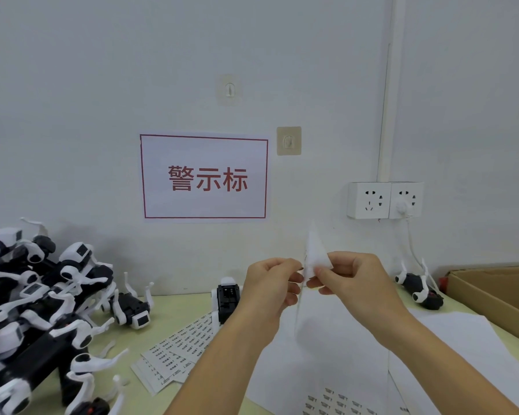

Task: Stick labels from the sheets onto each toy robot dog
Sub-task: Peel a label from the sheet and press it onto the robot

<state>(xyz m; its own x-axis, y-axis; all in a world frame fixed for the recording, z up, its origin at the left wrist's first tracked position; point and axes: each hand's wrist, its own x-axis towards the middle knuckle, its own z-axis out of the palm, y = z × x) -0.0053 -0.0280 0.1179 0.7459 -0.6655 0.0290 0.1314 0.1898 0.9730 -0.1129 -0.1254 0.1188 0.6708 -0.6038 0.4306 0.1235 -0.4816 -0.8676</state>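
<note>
- The left hand (271, 284) and the right hand (349, 278) are raised at the centre; both pinch one thin white label sheet (315, 254), fingertips closed on it.
- A pile of black-and-white toy robot dogs (33, 301) lies at 9 o'clock on the table (168, 307).
- One toy robot dog (228, 298) lies just behind the left wrist; another dog (420, 287) lies at 3 o'clock, near the cardboard box (498, 292).
- Printed label sheets (174, 351) lie at 7 o'clock, and more sheets (336, 402) at 6 o'clock.

Black-and-white dogs (42, 301) on a pale yellow-green tabletop (162, 313); white label sheets (177, 348) with rows of dark print; white sign (204, 178), red border and characters; brown box (498, 292).
</note>
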